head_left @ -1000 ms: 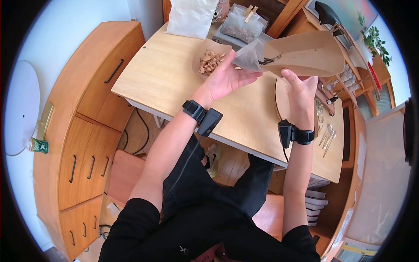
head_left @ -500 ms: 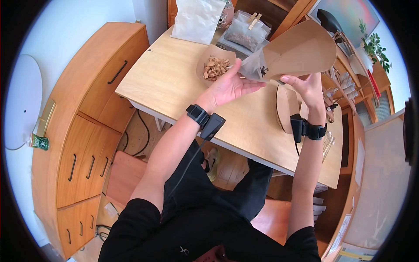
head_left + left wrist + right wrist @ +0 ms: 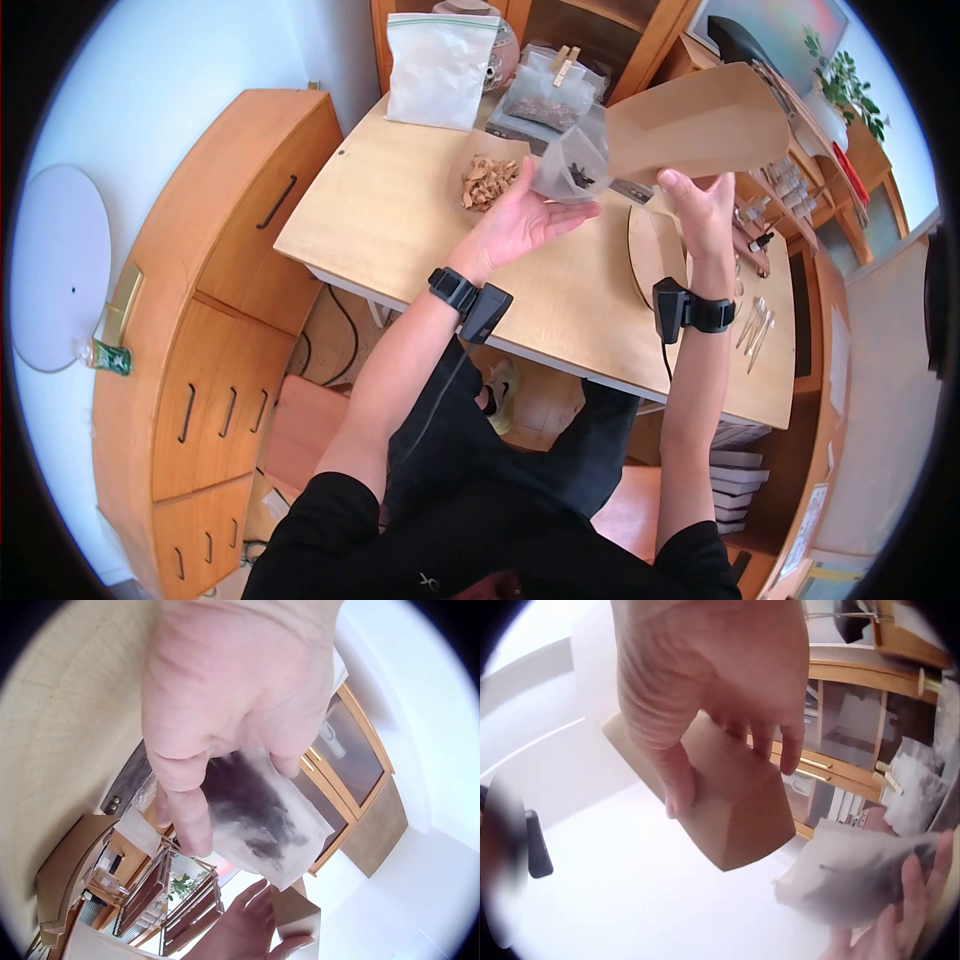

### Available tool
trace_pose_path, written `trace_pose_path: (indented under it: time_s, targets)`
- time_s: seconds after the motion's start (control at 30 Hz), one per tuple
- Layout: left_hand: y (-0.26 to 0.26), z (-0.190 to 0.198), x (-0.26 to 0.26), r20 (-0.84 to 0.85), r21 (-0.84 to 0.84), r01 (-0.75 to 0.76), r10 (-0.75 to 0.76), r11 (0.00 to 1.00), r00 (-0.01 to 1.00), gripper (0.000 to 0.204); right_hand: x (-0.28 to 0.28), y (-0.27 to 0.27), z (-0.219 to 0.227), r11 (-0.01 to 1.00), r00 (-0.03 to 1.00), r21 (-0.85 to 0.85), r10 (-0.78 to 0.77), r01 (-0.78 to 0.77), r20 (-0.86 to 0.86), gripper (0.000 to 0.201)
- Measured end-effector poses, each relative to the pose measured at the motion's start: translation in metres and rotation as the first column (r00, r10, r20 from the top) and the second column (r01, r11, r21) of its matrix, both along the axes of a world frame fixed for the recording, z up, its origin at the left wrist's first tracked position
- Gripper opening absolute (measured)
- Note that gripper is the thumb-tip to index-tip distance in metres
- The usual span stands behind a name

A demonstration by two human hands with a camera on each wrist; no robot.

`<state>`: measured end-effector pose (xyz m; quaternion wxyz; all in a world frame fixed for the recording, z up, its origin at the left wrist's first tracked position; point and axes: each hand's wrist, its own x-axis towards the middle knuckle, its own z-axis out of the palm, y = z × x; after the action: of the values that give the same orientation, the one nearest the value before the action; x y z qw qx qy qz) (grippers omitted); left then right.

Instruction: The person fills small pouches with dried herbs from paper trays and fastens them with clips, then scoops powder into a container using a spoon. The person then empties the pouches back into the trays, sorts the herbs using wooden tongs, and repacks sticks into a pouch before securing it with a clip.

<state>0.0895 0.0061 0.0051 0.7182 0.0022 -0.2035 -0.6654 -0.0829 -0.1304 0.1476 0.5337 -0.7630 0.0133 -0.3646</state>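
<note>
Left hand (image 3: 515,232) grips the small bag (image 3: 573,153), dark contents (image 3: 581,177) inside; right hand (image 3: 706,218) grips the paper tray (image 3: 700,118); wood chips (image 3: 488,182) lie beside the left hand.

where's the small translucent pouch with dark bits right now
In the head view, upper centre, the small translucent pouch is in the left hand, beside the brown cardboard tray the right hand holds.

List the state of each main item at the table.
Left hand: holds translucent pouch
Translucent pouch: dark pieces inside
Right hand: grips brown paper tray
Brown paper tray: tilted, off the table
Chip tray: holding chips
Zip bag: upright
Plastic bag: clipped with clothespins
</note>
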Motion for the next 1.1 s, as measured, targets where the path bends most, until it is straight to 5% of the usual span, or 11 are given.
trace_pose_path:
  time_s: [0.03, 0.1, 0.13, 0.17, 0.23, 0.4, 0.47, 0.63, 0.7, 0.83, 1.1]
  targets:
    - [0.001, 0.001, 0.000, -0.002, -0.014, -0.027, 0.027, 1.000, 1.000, 0.087, 0.000, -0.001, -0.006, 1.000, 1.000, 0.007, -0.017, 0.017, 0.013, 0.051]
    - [0.001, 0.001, 0.002, 0.012, -0.025, -0.033, 0.034, 0.999, 0.999, 0.089, 0.002, -0.001, -0.018, 0.956, 0.977, 0.278, 0.034, -0.093, 0.210, 0.055]
    - [-0.001, -0.002, 0.005, -0.118, -0.073, -0.014, 0.005, 0.997, 0.993, 0.091, 0.001, 0.000, -0.021, 0.957, 0.974, 0.280, 0.016, -0.080, 0.225, 0.055]
    - [-0.002, -0.004, 0.008, -0.245, -0.120, 0.000, -0.030, 0.993, 0.969, 0.094, -0.001, 0.001, -0.023, 0.890, 0.956, 0.425, 0.042, -0.167, 0.289, 0.056]
    - [-0.001, 0.000, 0.008, -0.244, -0.124, -0.056, 0.024, 0.991, 0.969, 0.096, -0.008, -0.007, -0.036, 0.744, 0.931, 0.598, 0.089, -0.299, 0.354, 0.050]
    - [0.002, 0.001, 0.012, -0.338, -0.136, -0.174, 0.119, 0.975, 0.934, 0.098, -0.021, 0.013, -0.067, 0.514, 0.902, 0.743, 0.193, -0.428, 0.385, 0.044]
    - [0.002, -0.001, 0.015, -0.358, -0.132, -0.166, 0.109, 0.977, 0.928, 0.099, -0.021, 0.021, -0.083, 0.337, 0.902, 0.842, 0.256, -0.421, 0.349, 0.043]
    - [0.002, -0.002, 0.019, -0.335, -0.067, -0.255, 0.219, 0.965, 0.916, 0.100, -0.022, 0.039, -0.107, 0.222, 0.853, 0.845, 0.330, -0.487, 0.405, 0.043]
    - [0.003, -0.001, 0.019, -0.384, -0.051, -0.265, 0.226, 0.963, 0.895, 0.099, -0.020, 0.041, -0.120, 0.024, 0.834, 0.898, 0.381, -0.440, 0.399, 0.052]
    - [0.003, 0.016, 0.020, -0.306, -0.014, -0.231, 0.215, 0.973, 0.927, 0.099, -0.025, 0.045, -0.138, -0.033, 0.859, 0.947, 0.412, -0.319, 0.303, 0.071]
    - [0.002, 0.047, 0.043, -0.038, 0.136, -0.187, 0.194, 0.973, 0.980, 0.107, -0.051, 0.057, -0.146, -0.057, 0.825, 0.958, 0.496, -0.280, 0.271, 0.075]
